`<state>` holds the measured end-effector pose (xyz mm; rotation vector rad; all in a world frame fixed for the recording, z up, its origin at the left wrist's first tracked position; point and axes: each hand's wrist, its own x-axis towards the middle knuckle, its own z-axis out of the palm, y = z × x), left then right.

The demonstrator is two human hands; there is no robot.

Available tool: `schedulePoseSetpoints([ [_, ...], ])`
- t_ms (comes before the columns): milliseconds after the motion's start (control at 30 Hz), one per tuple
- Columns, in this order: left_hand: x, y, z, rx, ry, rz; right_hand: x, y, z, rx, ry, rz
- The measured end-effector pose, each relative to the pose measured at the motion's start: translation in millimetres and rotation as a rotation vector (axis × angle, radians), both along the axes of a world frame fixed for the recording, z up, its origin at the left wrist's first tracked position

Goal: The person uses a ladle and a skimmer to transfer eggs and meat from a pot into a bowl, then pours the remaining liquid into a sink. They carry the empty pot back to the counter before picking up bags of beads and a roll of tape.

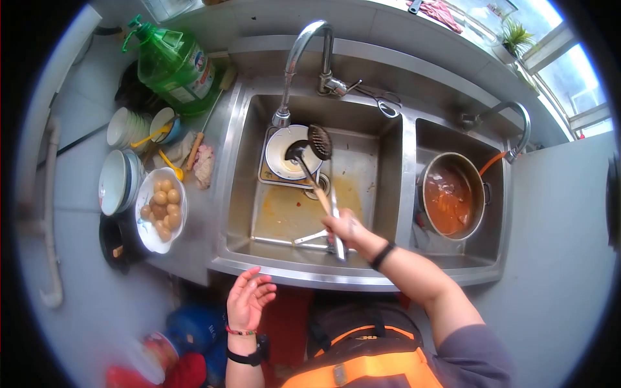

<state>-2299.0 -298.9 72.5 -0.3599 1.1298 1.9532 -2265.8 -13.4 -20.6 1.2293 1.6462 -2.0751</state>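
My right hand (345,227) is closed around the handles of a slotted skimmer (319,141) and a dark ladle (298,150), over the large sink basin. The heads of both utensils are above a white bowl (283,152), which rests on a tray at the basin's back left. Near the front edge of the sink, my left hand (250,299) is held up with its fingers apart and nothing in it. A white spoon (311,237) lies at the bottom of the basin, left of my right hand.
A pot of reddish liquid (447,200) sits in the right basin. On the left stand a bowl of round brown items (150,234), stacked bowls (115,183) and a green jug (176,70). A faucet (304,48) arches over the large basin. Scissors (386,103) lie behind it.
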Motion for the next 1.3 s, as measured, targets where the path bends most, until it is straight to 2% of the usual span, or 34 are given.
schedulePoseSetpoints([
  [133,16,-9,1,0.005,-0.037,-0.008,-72,-25,-41,-0.199,-0.022,-0.085],
  [200,24,-10,2,0.01,-0.063,-0.018,-87,-31,-53,-0.555,0.063,-0.218],
  [233,28,-10,1,0.005,-0.076,-0.024,-92,-32,-58,-0.555,0.06,-0.225],
  [300,33,-6,-1,0.023,-0.113,-0.04,-98,-31,-69,-0.782,0.078,-0.341],
  [333,35,-3,-2,0.042,-0.143,-0.05,-100,-31,-96,-0.71,0.07,-0.266],
  [367,36,0,-2,0.042,-0.142,-0.053,-101,-33,-92,-0.709,0.072,-0.268],
  [433,40,12,-3,0.042,-0.174,-0.115,-99,-32,-69,-0.742,-0.172,-0.264],
  [467,41,18,-3,0.044,-0.181,-0.126,-94,-31,-70,-0.744,-0.08,-0.062],
  [500,41,26,-3,0.042,-0.166,-0.151,-88,-25,-65,-0.706,-0.049,0.198],
  [533,43,36,-3,0.049,-0.156,-0.191,-79,-25,-60,-0.518,-0.15,0.264],
  [567,45,48,1,0.058,-0.148,-0.22,-65,-17,-31,-0.398,-0.132,0.35],
  [633,49,77,8,0.05,-0.132,-0.272,-32,5,-5,-0.292,0.003,0.462],
  [700,58,108,6,0.11,-0.15,-0.345,16,45,33,-0.173,-0.03,0.436],
  [767,70,154,12,0.124,-0.172,-0.423,91,101,58,0.02,0.177,0.314],
  [800,78,178,7,0.183,-0.174,-0.507,128,137,74,-0.056,0.108,0.163],
  [833,88,205,-1,0.187,-0.173,-0.505,168,175,75,-0.016,0.057,-0.004],
  [900,105,260,-25,0.138,-0.097,-0.647,247,253,50,0.346,0.03,-0.398],
  [933,110,288,-39,0.101,-0.086,-0.64,290,299,17,0.667,-0.041,-0.519],
  [967,115,315,-55,0.06,-0.081,-0.631,319,335,1,0.843,-0.098,-0.714],
  [1033,121,363,-87,0.006,-0.177,-0.613,372,400,-48,1.146,-0.439,-0.769],
  [1067,125,386,-97,-0.102,-0.248,-0.549,384,424,-63,1.141,-0.43,-0.746],
  [1133,137,418,-109,-0.224,-0.329,-0.46,401,455,-91,0.63,-0.247,-0.767],
  [1167,143,431,-112,-0.243,-0.291,-0.393,400,461,-97,0.618,-0.247,-0.747],
  [1233,155,448,-116,-0.27,-0.252,-0.308,379,458,-82,0.282,-0.05,-0.791],
  [1300,169,455,-117,-0.345,-0.104,-0.21,374,462,-89,0.256,-0.047,-0.772],
])
